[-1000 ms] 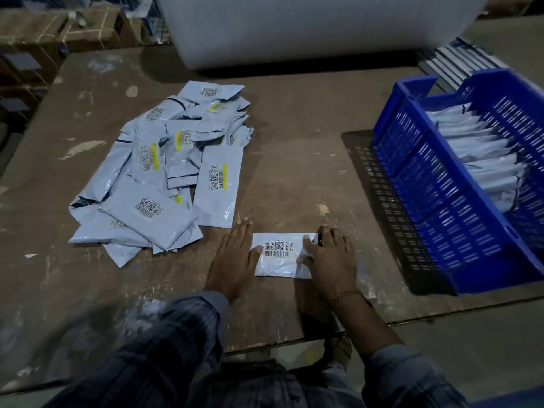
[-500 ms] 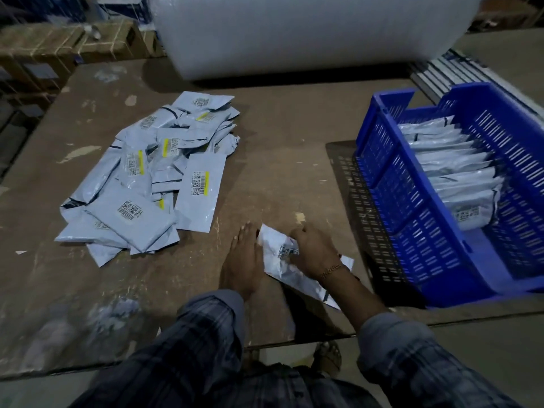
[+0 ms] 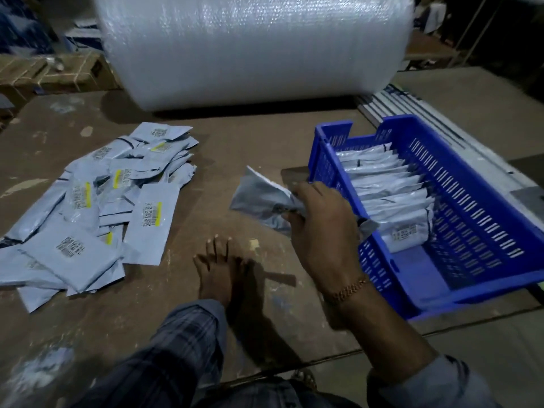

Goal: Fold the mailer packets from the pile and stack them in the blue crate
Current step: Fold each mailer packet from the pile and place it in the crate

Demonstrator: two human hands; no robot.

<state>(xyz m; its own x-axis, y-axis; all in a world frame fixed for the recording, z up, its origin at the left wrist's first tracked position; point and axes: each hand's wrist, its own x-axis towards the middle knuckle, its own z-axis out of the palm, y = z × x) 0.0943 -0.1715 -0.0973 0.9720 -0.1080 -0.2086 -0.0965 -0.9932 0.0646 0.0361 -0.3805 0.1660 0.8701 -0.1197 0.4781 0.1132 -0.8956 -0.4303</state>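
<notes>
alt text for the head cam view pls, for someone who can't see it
The right hand holds a folded grey mailer packet in the air beside the blue crate, which has a row of packets standing in it. The left hand rests flat on the brown table, with the pile of unfolded mailers to its left.

a dark blue-grey plaid long sleeve (image 3: 188, 343) covers the left arm; the right wrist wears a gold chain-link bracelet (image 3: 348, 290) above a pushed-up grey sleeve (image 3: 424, 384).

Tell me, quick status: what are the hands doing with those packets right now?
Right hand grips one folded packet, lifted beside the blue crate. Left hand flat on the table, holding nothing. Pile waiting. Nothing in the way.
</notes>
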